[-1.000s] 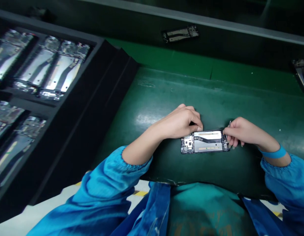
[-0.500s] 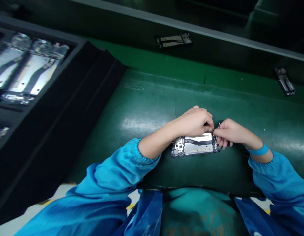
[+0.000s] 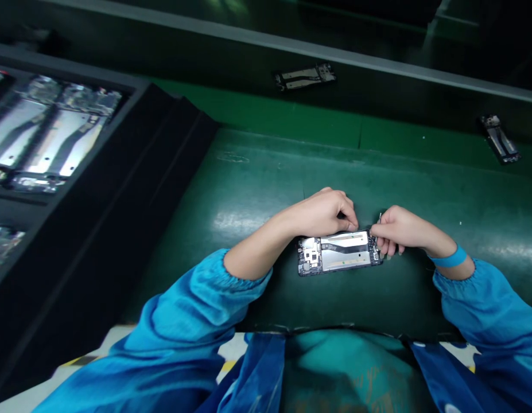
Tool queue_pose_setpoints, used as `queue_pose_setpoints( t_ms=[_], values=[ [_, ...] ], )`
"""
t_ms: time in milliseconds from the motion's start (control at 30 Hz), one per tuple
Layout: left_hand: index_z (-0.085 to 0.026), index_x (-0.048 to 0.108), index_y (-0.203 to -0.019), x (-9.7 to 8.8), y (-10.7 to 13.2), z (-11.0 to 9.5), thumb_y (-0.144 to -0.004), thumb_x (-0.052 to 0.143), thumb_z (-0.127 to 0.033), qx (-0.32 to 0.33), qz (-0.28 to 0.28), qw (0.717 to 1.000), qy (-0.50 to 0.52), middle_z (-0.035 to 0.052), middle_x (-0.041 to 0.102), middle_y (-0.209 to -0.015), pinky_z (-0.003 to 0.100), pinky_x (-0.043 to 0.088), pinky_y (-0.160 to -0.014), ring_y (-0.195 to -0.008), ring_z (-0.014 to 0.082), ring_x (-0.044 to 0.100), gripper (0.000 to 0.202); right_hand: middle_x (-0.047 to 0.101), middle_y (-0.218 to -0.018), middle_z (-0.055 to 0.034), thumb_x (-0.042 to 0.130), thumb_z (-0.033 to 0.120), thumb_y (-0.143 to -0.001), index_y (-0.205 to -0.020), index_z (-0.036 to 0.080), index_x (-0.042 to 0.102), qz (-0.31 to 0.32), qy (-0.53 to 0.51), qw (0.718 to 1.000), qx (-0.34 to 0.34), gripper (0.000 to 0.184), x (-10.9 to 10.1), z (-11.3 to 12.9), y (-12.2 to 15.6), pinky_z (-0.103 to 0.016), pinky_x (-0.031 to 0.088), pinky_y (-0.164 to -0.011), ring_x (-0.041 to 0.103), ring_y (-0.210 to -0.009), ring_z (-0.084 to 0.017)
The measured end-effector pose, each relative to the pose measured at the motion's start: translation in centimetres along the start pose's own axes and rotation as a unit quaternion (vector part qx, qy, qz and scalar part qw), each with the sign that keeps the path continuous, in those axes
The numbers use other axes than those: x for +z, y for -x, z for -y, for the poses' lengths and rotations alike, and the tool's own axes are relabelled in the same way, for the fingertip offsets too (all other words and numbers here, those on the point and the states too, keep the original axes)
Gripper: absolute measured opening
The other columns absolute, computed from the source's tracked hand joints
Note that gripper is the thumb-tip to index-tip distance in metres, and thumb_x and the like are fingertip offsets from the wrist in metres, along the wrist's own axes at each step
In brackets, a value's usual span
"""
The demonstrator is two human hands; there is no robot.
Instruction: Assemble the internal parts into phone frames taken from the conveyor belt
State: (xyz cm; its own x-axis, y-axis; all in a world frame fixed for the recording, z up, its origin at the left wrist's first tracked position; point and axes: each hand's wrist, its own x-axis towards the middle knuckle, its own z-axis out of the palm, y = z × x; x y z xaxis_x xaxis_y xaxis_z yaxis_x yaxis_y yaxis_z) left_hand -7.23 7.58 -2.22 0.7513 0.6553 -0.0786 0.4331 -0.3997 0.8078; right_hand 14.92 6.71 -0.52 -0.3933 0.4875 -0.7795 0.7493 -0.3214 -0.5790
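An opened phone [image 3: 345, 256], with its silver plate, dark flex cable and circuit boards showing, lies flat on the green mat. My left hand [image 3: 326, 212] is at its far long edge, fingers curled in and pressed together. Whatever the left fingertips may hold is hidden. At the phone's right end is my right hand [image 3: 397, 229], closed in a pinch. A thin metal tool [image 3: 380, 218], which looks like tweezers, sticks up from its fingers. The tool's lower end cannot be made out against the small board there.
A black tray [image 3: 134, 94] with several similar opened phones [image 3: 72, 137] stands raised on the left. Beyond the green mat [image 3: 257, 172], one opened phone [image 3: 305, 77] lies on the dark strip at the back and another [image 3: 499, 139] at the far right. A grey rail [image 3: 266, 37] crosses behind.
My left hand has moved left along the phone's far edge, away from my right hand, uncovering more of the plate. The right hand stays at the phone's right end.
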Motion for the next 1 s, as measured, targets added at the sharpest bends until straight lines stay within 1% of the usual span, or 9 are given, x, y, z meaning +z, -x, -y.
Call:
queue_pose_setpoints(
  t_ms=[167, 367, 533, 600, 700, 833, 1000],
  values=[
    [-0.026, 0.080, -0.084, 0.4, -0.3, -0.4, -0.085, 0.067, -0.014, -0.015, -0.009, 1.000, -0.021, -0.0026, 0.076, -0.086, 0.032, 0.041, -0.085, -0.084, 0.0150, 0.065, 0.017, 0.069, -0.054, -0.0064, 0.050, 0.011, -0.086, -0.057, 0.013, 0.068, 0.000, -0.003, 1.000, 0.006, 0.034, 0.0, -0.1, -0.1, -0.013, 0.045, -0.032, 0.068, -0.046, -0.014],
    [-0.027, 0.079, -0.083, 0.9, -1.1, -1.1, -0.085, 0.066, -0.015, -0.042, -0.012, 0.997, -0.066, -0.0033, 0.076, -0.091, 0.038, 0.034, -0.092, -0.094, 0.0197, 0.059, 0.018, 0.069, -0.055, -0.0068, 0.051, 0.011, -0.087, -0.056, 0.013, 0.067, -0.002, -0.002, 1.000, 0.009, 0.035, 0.0, 0.0, 0.0, -0.013, 0.045, -0.032, 0.068, -0.046, -0.015],
    [-0.027, 0.079, -0.086, 0.7, -1.1, -1.0, -0.085, 0.066, -0.015, -0.039, -0.005, 0.998, -0.055, -0.0032, 0.077, -0.091, 0.037, 0.035, -0.093, -0.095, 0.0196, 0.060, 0.018, 0.069, -0.054, -0.0066, 0.051, 0.011, -0.087, -0.057, 0.013, 0.068, 0.000, -0.003, 1.000, 0.010, 0.035, -0.1, 0.1, 0.1, -0.012, 0.045, -0.033, 0.068, -0.046, -0.014],
    [-0.027, 0.079, -0.086, 0.3, -0.8, -0.7, -0.084, 0.066, -0.016, -0.043, 0.013, 0.998, -0.036, -0.0030, 0.077, -0.089, 0.033, 0.040, -0.089, -0.092, 0.0180, 0.062, 0.017, 0.069, -0.054, -0.0061, 0.052, 0.011, -0.087, -0.057, 0.013, 0.068, 0.001, -0.004, 1.000, 0.006, 0.034, -0.1, 0.0, 0.1, -0.012, 0.045, -0.033, 0.068, -0.047, -0.014],
    [-0.025, 0.080, -0.083, -0.2, -0.5, -0.4, -0.082, 0.067, -0.014, -0.075, 0.040, 0.996, -0.012, -0.0020, 0.077, -0.084, 0.028, 0.044, -0.079, -0.084, 0.0155, 0.066, 0.017, 0.069, -0.054, -0.0058, 0.053, 0.011, -0.087, -0.058, 0.013, 0.068, 0.004, -0.002, 1.000, 0.000, 0.033, -0.1, 0.0, 0.0, -0.012, 0.046, -0.033, 0.068, -0.047, -0.015],
    [-0.023, 0.081, -0.083, -0.6, -0.7, -0.6, -0.079, 0.067, -0.015, -0.099, 0.046, 0.994, 0.006, -0.0006, 0.077, -0.083, 0.025, 0.047, -0.073, -0.080, 0.0144, 0.068, 0.016, 0.069, -0.055, -0.0061, 0.053, 0.012, -0.086, -0.058, 0.013, 0.068, 0.006, -0.005, 1.000, 0.000, 0.032, 0.0, 0.0, 0.0, -0.012, 0.046, -0.034, 0.068, -0.047, -0.015],
    [-0.023, 0.081, -0.081, -0.9, -1.1, -1.1, -0.076, 0.069, -0.016, -0.129, 0.060, 0.990, 0.014, -0.0006, 0.078, -0.083, 0.025, 0.047, -0.069, -0.079, 0.0145, 0.069, 0.015, 0.069, -0.054, -0.0060, 0.053, 0.012, -0.085, -0.056, 0.014, 0.067, 0.003, -0.009, 1.000, 0.006, 0.033, 0.0, 0.0, 0.0, -0.012, 0.045, -0.033, 0.068, -0.046, -0.014]
  ],
)
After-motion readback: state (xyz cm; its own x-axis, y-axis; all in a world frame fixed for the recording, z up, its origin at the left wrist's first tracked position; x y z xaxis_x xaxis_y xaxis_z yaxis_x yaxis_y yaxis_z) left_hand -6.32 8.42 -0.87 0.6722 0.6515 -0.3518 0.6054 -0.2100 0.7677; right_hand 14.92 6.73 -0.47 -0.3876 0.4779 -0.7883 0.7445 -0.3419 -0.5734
